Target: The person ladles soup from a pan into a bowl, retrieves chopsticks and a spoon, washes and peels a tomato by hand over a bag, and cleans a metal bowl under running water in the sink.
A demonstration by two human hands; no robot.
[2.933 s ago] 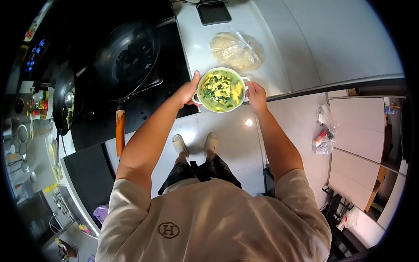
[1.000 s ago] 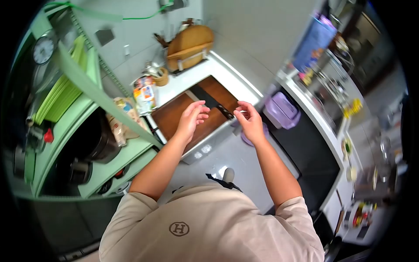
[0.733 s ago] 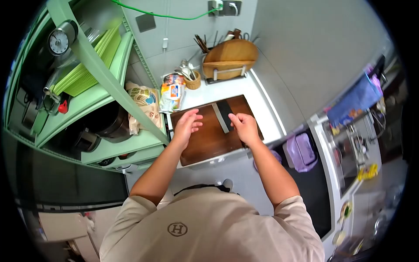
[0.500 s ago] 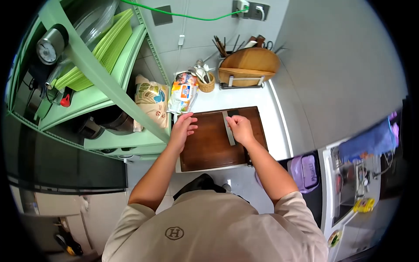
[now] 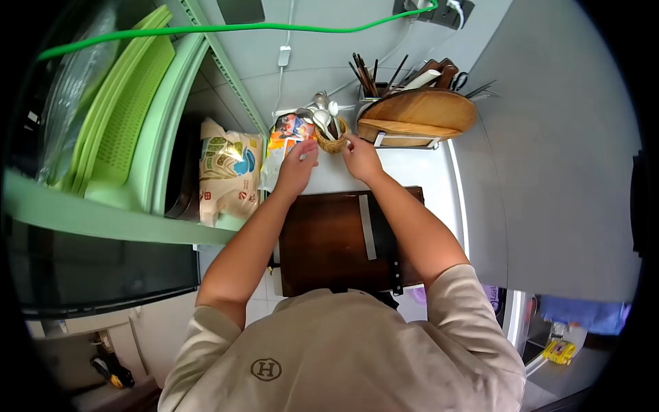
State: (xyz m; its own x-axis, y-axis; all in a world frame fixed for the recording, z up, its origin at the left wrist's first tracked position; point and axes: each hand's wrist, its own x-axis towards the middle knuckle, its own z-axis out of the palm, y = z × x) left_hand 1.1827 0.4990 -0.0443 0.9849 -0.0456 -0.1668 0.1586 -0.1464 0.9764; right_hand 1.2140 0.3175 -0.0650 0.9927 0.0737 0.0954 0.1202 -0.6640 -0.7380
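Observation:
A small wicker basket [image 5: 332, 143] holding several spoons [image 5: 321, 118] stands on the white counter against the wall. My right hand [image 5: 362, 159] is at its right side, fingertips by the rim; whether they touch it I cannot tell. On the basket's left is my left hand [image 5: 298, 167], fingers stretched forward, in front of a colourful plastic package [image 5: 280, 143]. Both hands look open, though some fingers are hidden. Below my forearms lies a dark brown wooden board [image 5: 322, 237] with a grey strip [image 5: 368, 226] and a black band on it.
A round wooden cutting board [image 5: 419, 110] stands in a rack at the back right, beside chopsticks [image 5: 364, 74] and knives. At left, green shelving [image 5: 137, 223] holds green baskets [image 5: 130, 110] and a printed beige bag [image 5: 230, 172]. A green cable [image 5: 274, 27] crosses above.
Both hands have moved forward from over the brown board to either side of the wicker basket. My right hand's fingers have come away from the grey strip. The view has shifted closer to the wall.

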